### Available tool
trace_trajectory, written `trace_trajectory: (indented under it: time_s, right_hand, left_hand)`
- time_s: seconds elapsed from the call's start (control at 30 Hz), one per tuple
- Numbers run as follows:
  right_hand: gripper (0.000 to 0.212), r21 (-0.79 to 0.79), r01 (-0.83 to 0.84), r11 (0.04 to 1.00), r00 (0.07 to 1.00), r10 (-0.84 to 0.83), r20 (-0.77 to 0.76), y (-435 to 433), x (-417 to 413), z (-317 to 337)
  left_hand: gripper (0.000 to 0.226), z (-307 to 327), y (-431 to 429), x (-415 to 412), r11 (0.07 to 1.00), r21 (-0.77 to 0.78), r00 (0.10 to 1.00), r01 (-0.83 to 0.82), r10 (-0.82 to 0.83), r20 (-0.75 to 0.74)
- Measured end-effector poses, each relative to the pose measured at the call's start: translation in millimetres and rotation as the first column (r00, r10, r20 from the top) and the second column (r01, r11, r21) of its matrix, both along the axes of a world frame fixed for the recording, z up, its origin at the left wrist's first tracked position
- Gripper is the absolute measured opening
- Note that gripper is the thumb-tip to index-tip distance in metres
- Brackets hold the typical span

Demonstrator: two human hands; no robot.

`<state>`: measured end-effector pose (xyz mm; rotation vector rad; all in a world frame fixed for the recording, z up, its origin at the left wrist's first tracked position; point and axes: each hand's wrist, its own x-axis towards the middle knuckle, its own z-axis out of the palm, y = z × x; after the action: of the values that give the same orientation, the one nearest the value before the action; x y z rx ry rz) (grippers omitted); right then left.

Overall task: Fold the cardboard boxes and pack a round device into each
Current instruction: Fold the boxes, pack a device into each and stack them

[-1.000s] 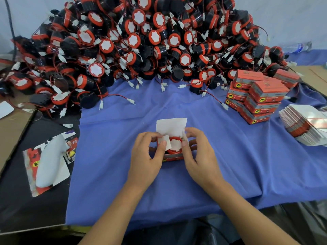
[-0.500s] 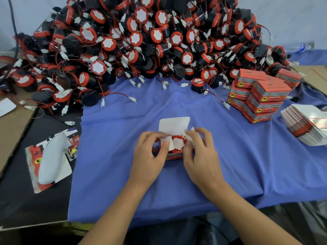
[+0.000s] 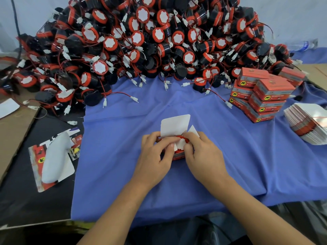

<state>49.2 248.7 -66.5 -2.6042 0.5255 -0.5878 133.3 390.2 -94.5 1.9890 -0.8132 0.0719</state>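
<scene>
Box sits mid-cloth, mostly hidden: the left hand and right hand both curl round the box. Of the device inside, only a red rim and white face show. The white lid stands open. Bare cloth lies all around; the pile is well behind.

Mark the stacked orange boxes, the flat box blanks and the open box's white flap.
Stack of closed orange cardboard boxes [image 3: 273, 86]: head view, top box's lid.
Bundle of flat cardboard box blanks [image 3: 306, 114]: head view, white top sheet.
Open cardboard box's white lid flap [image 3: 175, 125]: head view, flap's middle.
</scene>
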Motion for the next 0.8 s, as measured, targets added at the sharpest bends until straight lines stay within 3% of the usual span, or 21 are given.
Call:
trace_trajectory:
  time_s: [0.23, 0.5, 0.53, 0.6, 0.67, 0.8]
  right_hand:
    - [0.031, -0.050, 0.005, 0.999, 0.996, -0.009, -0.089, 2.8, -4.9, 6.2]
    - [0.024, -0.262, 0.015, 0.965, 0.969, -0.079, -0.232, -6.0, 2.7, 18.1]
    - [0.022, -0.202, 0.023, 0.979, 0.979, -0.063, -0.196, -5.4, 2.6, 14.6]
    - [0.018, 0.090, 0.018, 0.996, 0.999, -0.015, -0.030, -2.9, -0.7, 5.0]
    - [0.027, 0.382, -0.040, 0.923, 0.987, -0.023, 0.161, -0.1, -5.0, -2.9]
    - [0.043, 0.502, -0.137, 0.854, 0.954, -0.023, 0.298, 1.1, -6.0, -8.7]
  left_hand:
    - [0.038, 0.9, -1.8, -0.3, 0.999, 0.044, 1.000, -0.027, 0.027, 0.003]
    - [0.039, 2.2, -0.7, -0.1, 0.997, 0.052, 0.999, -0.051, 0.051, 0.003]
    - [0.039, 2.8, -0.9, -0.1, 0.998, 0.045, 0.999, -0.051, 0.051, 0.002]
    - [0.038, 3.9, -0.8, -0.7, 0.998, 0.023, 0.999, -0.050, 0.050, 0.000]
    - [0.037, 4.6, -0.6, -0.7, 0.999, 0.007, 0.999, -0.046, 0.046, -0.009]
    - [0.030, 5.1, 0.7, 0.5, 0.999, -0.002, 0.999, -0.038, 0.038, -0.032]
